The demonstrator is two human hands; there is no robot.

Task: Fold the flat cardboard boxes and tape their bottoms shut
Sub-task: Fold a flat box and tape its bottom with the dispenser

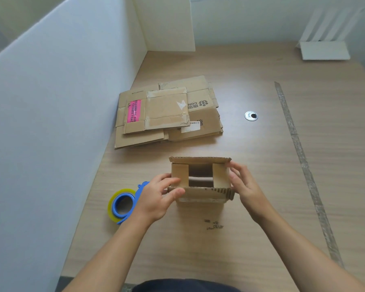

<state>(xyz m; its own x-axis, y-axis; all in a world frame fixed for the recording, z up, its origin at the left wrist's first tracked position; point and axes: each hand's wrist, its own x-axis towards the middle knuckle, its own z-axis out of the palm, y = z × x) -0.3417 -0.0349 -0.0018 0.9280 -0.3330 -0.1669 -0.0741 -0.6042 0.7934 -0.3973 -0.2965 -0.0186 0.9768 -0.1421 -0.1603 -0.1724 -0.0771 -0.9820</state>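
Fingers (173,181) of left hand (154,199) and of right hand (246,184) clamped on both sides of half-folded box (200,194), middle of table (261,157). Flat boxes (167,114) at 11 o'clock from it, tape roll (122,205) at 9 o'clock.

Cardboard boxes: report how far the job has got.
Done: one box is opened up, its two short flaps folded in. In hand: the left hand and right hand hold it; the long flaps stand open, untaped. Left: the tape roll lies beside it, and the stack of flat boxes waits.
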